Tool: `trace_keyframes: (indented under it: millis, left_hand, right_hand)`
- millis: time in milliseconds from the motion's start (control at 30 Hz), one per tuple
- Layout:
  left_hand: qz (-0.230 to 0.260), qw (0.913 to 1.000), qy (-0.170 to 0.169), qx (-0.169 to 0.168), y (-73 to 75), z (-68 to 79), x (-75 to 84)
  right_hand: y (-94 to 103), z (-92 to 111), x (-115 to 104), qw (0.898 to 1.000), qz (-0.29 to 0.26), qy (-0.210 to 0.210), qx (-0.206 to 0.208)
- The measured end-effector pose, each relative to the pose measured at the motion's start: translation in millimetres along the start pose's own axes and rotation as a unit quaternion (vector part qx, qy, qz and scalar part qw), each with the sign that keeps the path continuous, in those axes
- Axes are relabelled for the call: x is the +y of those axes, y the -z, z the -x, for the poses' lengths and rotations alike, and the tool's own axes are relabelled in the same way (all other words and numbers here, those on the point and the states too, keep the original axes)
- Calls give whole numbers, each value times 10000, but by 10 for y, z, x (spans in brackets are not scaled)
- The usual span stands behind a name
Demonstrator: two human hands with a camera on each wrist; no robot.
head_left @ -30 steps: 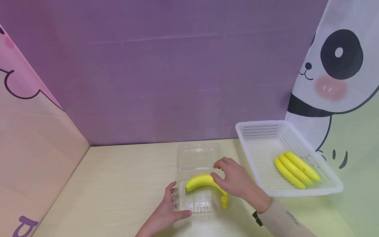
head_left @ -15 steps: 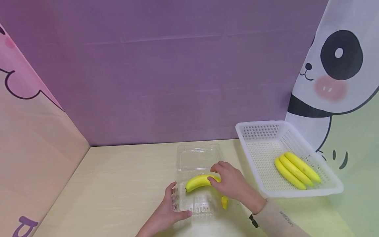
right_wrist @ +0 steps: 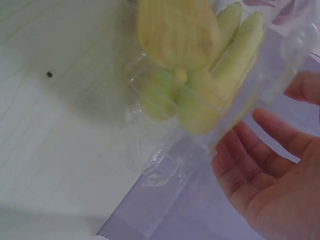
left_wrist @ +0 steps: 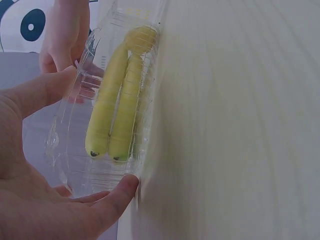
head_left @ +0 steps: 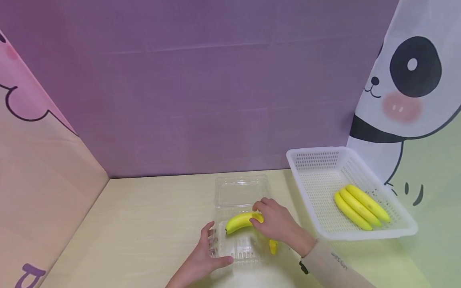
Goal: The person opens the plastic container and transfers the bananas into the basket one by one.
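Observation:
A yellow banana bunch (head_left: 237, 222) lies in a clear plastic clamshell box (head_left: 225, 250), whose lid (head_left: 242, 192) is laid back. Its stem end (head_left: 273, 246) points toward the near right. My left hand (head_left: 203, 256) grips the left end of the box between thumb and fingers; the left wrist view shows at least two bananas (left_wrist: 103, 112) through the clear wall. My right hand (head_left: 275, 222) is over the bunch with bent, spread fingers. In the right wrist view its fingers (right_wrist: 240, 165) are beside the box, apart from the bananas, holding nothing.
A white perforated basket (head_left: 306, 196) stands on the right of the table (head_left: 151, 224), with another banana bunch (head_left: 361, 207) in it. A purple backdrop (head_left: 187, 100) rises behind the table, and printed panels flank both sides.
My right hand has shifted slightly left and toward me over the banana bunch, covering more of its middle. My left hand, the box and the basket stay in place.

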State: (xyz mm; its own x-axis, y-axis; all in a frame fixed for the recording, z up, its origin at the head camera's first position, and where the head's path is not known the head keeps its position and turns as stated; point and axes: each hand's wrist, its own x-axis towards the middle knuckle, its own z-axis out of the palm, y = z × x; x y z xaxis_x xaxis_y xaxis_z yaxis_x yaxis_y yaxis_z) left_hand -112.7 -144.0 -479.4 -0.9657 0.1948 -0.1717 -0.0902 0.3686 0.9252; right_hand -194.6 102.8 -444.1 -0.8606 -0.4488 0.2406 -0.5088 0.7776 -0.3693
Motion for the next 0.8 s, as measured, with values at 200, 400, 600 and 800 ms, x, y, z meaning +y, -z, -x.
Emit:
trace_keyframes:
  millis: [200,400,600,800]
  left_hand:
    - [-10,10000,68,-3,-10,-8,-13]
    - [51,10000,56,-24,-10,-7,-6]
    - [64,10000,52,-24,-8,-4,-8]
    - [56,10000,66,-25,-1,-3,-9]
  right_hand:
    - [-68,-26,24,9995,74,-79,-283]
    - [-128,-49,34,9991,273,-23,-336]
    - [-192,-65,43,9986,245,-33,-464]
    - [-206,-51,7,9981,196,24,-580]
